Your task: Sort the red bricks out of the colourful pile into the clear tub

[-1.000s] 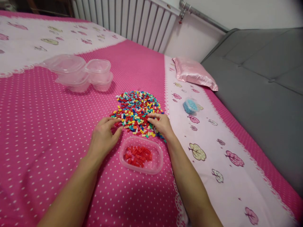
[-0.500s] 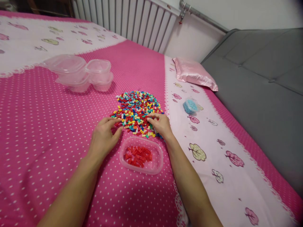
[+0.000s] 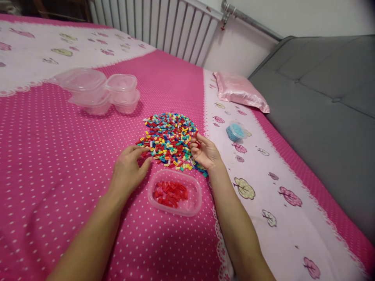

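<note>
A heap of small coloured bricks (image 3: 170, 136) lies on the pink dotted bedspread (image 3: 58, 164). In front of it stands a clear tub (image 3: 175, 193) holding red bricks. My left hand (image 3: 129, 169) rests at the heap's near left edge, fingers curled, thumb and forefinger close together at the bricks. My right hand (image 3: 205, 151) is turned palm-up at the heap's right edge, fingers curled round a small red brick.
Stacked clear tubs with lids (image 3: 96, 90) stand at the back left. A small tub of blue bricks (image 3: 235, 131) sits right of the heap, a pink satin pillow (image 3: 238, 90) beyond it. A grey sofa (image 3: 322, 113) borders the bed; a radiator (image 3: 158, 23) behind.
My right hand lifted off the heap and rolled palm-up with a red brick in its fingers. My left hand stayed where it was.
</note>
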{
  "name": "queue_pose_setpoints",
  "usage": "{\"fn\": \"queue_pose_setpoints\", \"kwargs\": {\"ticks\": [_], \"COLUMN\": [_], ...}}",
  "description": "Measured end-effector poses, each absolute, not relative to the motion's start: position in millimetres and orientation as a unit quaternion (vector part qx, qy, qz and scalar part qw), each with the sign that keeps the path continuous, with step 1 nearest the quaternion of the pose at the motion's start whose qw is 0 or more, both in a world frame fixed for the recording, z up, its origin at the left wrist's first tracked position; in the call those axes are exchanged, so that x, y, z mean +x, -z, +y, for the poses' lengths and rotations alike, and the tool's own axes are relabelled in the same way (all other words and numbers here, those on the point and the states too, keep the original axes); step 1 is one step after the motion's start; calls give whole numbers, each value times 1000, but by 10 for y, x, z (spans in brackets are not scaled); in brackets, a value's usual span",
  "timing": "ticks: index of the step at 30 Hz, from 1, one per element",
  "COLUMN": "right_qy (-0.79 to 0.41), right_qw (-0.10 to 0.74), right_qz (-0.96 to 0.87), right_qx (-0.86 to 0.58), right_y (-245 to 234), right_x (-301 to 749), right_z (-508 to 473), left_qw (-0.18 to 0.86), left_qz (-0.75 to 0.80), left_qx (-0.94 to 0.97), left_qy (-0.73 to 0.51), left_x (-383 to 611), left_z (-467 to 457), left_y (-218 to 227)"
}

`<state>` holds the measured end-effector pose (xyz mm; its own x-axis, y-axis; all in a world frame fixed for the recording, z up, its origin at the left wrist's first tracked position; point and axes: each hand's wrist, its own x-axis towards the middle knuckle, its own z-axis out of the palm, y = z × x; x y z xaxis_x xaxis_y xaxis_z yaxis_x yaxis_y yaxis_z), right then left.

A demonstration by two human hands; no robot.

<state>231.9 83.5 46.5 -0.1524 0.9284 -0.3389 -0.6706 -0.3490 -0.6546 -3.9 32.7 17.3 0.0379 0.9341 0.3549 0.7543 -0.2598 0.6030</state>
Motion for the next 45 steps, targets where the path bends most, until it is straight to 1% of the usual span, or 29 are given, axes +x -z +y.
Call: {"fn": "queue_pose_setpoints", "kwargs": {"ticks": [5, 11, 17, 22, 24, 26, 28, 29, 32, 34, 36, 39, 45], "right_qy": [-745, -729, -731, -740, -710, -641, -536, -476, -336, -296, -278, -252, -228], "right_qw": [558, 578, 562, 520, 517, 504, 453, 410, 242, 138, 69, 28, 13], "right_qz": [-141, -131, -137, -184, -236, -333, -464, -528, -646, -673, -689, -703, -699], "right_qx": [-338, -343, -362, -385, -415, -473, -541, -571, -642, -664, -666, -665, -678], "right_y": [-480, -463, -465, -450, -445, -448, -466, -481, -531, -552, -551, -525, -499], "right_x": [2352, 2373, 2376, 2360, 2367, 2398, 2454, 2486, 2558, 2557, 2519, 2442, 2387], "right_z": [851, 856, 860, 874, 855, 817, 770, 748, 704, 697, 699, 706, 698], "left_qw": [132, 132, 127, 119, 118, 117, 120, 121, 121, 123, 123, 119, 119], "left_qz": [596, 599, 596, 588, 587, 588, 588, 588, 592, 593, 594, 591, 590], "left_qx": [705, 703, 707, 714, 715, 716, 715, 714, 710, 709, 709, 712, 715], "left_qy": [-361, -361, -358, -360, -360, -359, -360, -360, -361, -361, -359, -360, -356], "left_x": [-40, -38, -39, -40, -42, -44, -45, -45, -42, -40, -40, -38, -37], "left_z": [325, 332, 334, 336, 337, 339, 339, 338, 333, 330, 329, 330, 343], "left_y": [-167, -162, -156, -153, -151, -148, -144, -143, -144, -147, -150, -147, -129]}}
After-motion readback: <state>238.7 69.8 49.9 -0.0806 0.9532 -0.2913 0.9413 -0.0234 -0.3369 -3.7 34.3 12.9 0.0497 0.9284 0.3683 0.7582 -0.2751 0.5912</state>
